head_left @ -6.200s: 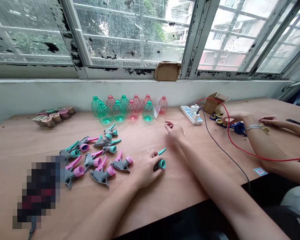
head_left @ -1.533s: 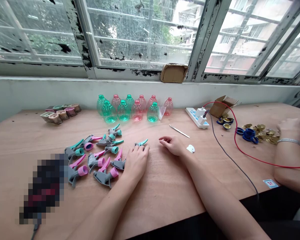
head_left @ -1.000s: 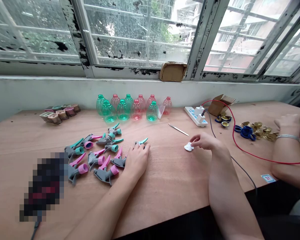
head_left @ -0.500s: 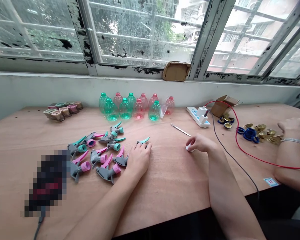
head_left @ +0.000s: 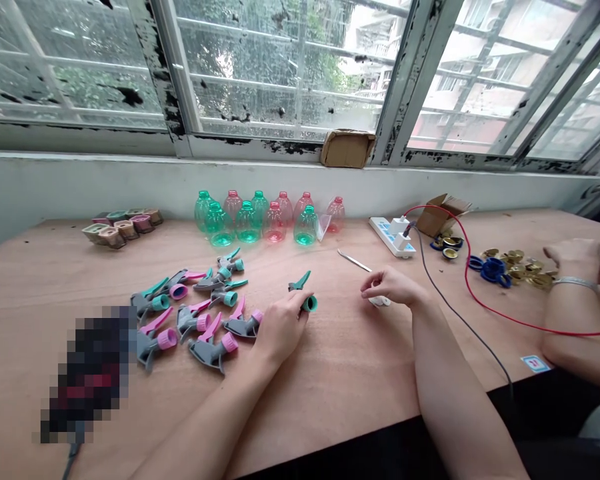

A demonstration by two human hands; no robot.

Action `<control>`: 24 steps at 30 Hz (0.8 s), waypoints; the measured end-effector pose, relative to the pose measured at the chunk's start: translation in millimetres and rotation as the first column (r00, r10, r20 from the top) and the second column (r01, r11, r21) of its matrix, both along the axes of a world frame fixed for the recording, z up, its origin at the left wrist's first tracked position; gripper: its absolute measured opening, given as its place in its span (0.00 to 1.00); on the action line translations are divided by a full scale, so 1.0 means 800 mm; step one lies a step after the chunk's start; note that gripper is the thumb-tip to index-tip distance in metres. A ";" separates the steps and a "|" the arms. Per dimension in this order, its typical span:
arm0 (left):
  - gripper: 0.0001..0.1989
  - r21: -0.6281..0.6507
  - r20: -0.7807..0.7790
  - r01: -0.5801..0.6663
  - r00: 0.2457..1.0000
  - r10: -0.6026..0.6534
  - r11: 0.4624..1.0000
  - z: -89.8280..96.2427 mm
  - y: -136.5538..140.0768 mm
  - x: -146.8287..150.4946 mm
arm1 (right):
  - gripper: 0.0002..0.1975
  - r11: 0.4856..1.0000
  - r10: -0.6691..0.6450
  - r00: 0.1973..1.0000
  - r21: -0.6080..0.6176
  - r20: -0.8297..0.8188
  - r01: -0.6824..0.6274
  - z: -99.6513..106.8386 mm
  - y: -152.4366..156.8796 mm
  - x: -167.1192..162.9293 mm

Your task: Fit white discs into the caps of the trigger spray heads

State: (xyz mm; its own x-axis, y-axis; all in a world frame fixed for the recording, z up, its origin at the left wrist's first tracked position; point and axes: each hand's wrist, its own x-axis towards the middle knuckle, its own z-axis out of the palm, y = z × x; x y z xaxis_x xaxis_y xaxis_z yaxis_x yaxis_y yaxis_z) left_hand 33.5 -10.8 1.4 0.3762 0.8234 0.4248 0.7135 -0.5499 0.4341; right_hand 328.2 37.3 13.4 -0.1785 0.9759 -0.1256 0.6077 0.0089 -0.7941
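Observation:
My left hand (head_left: pixel 283 327) is wrapped round a trigger spray head (head_left: pixel 300 281), its teal lever sticking up and its teal collar facing right; the palm hides most of the grey body. My right hand (head_left: pixel 395 288) hovers just over small white pieces (head_left: pixel 380 301) on the table. Its thumb and fingertips are pinched together, and anything between them is too small to make out. Left of my left hand lie several grey trigger spray heads (head_left: pixel 210 350) with pink or teal levers and collars. Silver tweezers (head_left: pixel 354 260) rest beyond my right hand.
Transparent green and pink bottles (head_left: pixel 274 223) stand along the wall. Behind my right hand lies a power strip (head_left: pixel 393 237) with a red cable (head_left: pixel 500 319). A co-worker's hands (head_left: pixel 575 260) are at the right near gold and blue parts (head_left: pixel 513 265). A blurred dark object (head_left: pixel 90 373) is at left.
My left hand has lifted and turned the teal spray head, so its collar now shows. My right hand has risen slightly off the white pieces, which now lie in view below it.

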 end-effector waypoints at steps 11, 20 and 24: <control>0.12 -0.191 0.247 0.053 0.969 -0.004 0.980 -0.006 -0.002 0.006 | 0.14 0.974 0.224 0.784 0.155 -0.579 -0.163 -0.024 -0.010 -0.129; 0.10 -0.202 0.268 0.052 0.963 0.004 0.978 -0.010 0.000 0.003 | 0.14 0.946 0.210 0.863 0.317 -0.459 -0.061 -0.044 -0.015 -0.152; 0.11 -0.212 0.280 0.061 0.960 0.001 0.975 -0.011 0.002 0.003 | 0.12 0.894 0.182 0.924 0.448 -0.336 -0.013 -0.040 -0.021 -0.154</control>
